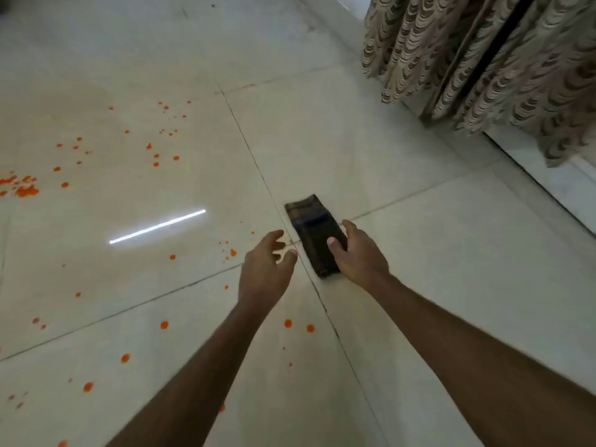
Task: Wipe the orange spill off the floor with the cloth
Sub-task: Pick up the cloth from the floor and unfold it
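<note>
A dark folded cloth [311,227] lies flat on the pale tiled floor [403,237] near the middle of the view. My right hand [358,253] rests on the cloth's near right edge, thumb on top and fingers curled around its side. Just left of the cloth hovers my left hand [264,269], fingers apart and holding nothing. Orange spill drops [25,188] are scattered over the tiles to the left, with more orange drops [288,323] between my forearms and near the bottom left.
A patterned beige curtain [483,66] hangs at the upper right, down to the floor beside a raised white ledge [554,185]. A bright streak of reflected light [158,225] shows on the glossy tiles left of my hands.
</note>
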